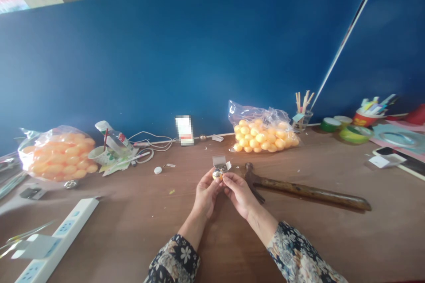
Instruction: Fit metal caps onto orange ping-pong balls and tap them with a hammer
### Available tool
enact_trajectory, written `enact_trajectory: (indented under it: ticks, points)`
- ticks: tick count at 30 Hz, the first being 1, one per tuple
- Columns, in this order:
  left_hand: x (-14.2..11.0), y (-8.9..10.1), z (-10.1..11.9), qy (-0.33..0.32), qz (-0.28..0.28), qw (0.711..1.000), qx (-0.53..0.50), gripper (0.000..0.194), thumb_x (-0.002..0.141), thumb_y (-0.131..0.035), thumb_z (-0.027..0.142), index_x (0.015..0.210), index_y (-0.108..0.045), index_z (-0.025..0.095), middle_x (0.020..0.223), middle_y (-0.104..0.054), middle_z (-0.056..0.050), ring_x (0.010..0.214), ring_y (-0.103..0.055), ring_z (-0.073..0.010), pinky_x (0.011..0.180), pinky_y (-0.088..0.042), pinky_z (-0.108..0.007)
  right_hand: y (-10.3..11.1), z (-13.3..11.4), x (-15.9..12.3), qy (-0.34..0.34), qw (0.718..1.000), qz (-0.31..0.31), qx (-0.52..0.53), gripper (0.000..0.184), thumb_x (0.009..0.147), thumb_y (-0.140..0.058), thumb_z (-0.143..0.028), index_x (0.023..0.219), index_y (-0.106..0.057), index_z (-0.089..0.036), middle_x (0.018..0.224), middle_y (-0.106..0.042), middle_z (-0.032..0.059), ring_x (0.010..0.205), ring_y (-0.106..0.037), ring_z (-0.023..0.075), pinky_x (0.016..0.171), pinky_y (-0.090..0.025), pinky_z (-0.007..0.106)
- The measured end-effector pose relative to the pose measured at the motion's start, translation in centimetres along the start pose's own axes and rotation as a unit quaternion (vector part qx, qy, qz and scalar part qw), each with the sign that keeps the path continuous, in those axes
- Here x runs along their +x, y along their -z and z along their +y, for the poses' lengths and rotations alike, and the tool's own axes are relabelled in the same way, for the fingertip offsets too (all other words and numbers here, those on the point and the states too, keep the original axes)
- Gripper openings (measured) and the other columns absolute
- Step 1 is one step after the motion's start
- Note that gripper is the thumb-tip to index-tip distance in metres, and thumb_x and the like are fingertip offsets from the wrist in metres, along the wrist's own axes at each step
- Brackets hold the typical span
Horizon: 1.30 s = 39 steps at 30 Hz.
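Between my two hands is a small shiny silver ball [217, 173] with a yellowish lower edge. My left hand [206, 193] is closed on it, thumb on the near side and fingers around the left. The fingers of my right hand [240, 193] pinch at its right edge; anything smaller between those fingertips is too small to make out. Right behind the ball stands a small open box [219, 160] with its clear lid up and dark bits inside. A claw hammer [308, 191] lies just right of my right hand, its head close to my wrist.
Bags of orange balls stand at left [66, 154] and back right [262, 135]. A white power strip [63, 241] lies front left. Along the wall are a plastic bottle [114, 139], a stick-filled cup [302, 119], tape rolls [355, 134] and a pen tub [367, 117]. A phone [405, 161] lies right.
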<state>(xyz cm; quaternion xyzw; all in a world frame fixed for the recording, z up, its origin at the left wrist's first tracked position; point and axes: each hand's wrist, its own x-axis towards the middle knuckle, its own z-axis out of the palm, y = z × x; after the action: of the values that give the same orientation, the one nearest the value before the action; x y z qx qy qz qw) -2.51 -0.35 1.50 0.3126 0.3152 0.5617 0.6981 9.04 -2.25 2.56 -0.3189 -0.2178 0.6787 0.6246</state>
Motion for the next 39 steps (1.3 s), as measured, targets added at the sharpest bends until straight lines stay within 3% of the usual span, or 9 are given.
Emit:
enact_trajectory:
  ticks: [29, 39]
  points:
    - [-0.09, -0.22, -0.02, -0.009, 0.008, 1.000, 0.017, 0.049, 0.066, -0.078, 0.019, 0.113, -0.063, 0.018, 0.103, -0.071, -0.007, 0.087, -0.067, -0.0156, 0.081, -0.052, -0.026, 0.27, 0.03, 0.08, -0.007, 1.000, -0.015, -0.017, 0.023, 0.061, -0.082, -0.034, 0.075, -0.070, -0.020, 0.070, -0.066, -0.0009, 0.060, -0.050, 0.0093, 0.056, -0.033, 0.022]
    - [0.05, 0.06, -0.22, -0.008, 0.001, 1.000, 0.026, 0.053, 0.066, -0.078, 0.021, 0.116, -0.062, 0.019, 0.111, -0.069, -0.009, 0.093, -0.067, -0.0182, 0.083, -0.053, -0.027, 0.25, -0.02, 0.03, -0.007, 0.999, -0.011, -0.046, 0.026, 0.062, -0.081, -0.039, 0.074, -0.069, -0.019, 0.066, -0.065, -0.0009, 0.058, -0.050, 0.0102, 0.054, -0.033, 0.023]
